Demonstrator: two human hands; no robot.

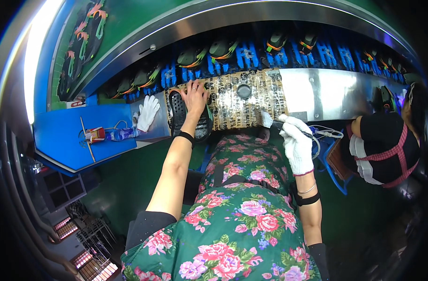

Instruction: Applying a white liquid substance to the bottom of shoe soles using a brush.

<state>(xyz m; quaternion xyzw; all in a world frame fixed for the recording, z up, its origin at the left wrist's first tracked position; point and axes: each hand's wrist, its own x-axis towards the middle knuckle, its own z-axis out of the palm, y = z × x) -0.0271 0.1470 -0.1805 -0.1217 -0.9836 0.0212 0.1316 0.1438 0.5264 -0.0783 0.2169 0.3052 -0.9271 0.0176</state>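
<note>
My bare left hand (194, 97) rests over the upper end of a black sandal (204, 124), fingers bent over it and pressed against it. Close by on its left lies a second black sandal (178, 110), with small dots near its top. Both are on a bench top covered with printed brown tape (228, 105). In a white knitted glove, my right hand (296, 140) is closed round the dark handle of a brush-like tool (266, 119). The tool's flat pale head points left, over the right part of the tape and apart from the sandals.
A round dark cap (244, 91) sits on the tape. Beyond runs a line of blue holders (247, 56), several carrying sandals. At left, a blue table (59, 136) bears a bottle (121, 134) and red box (96, 135); a white glove (148, 112) lies nearby. Another person (382, 145) sits at right.
</note>
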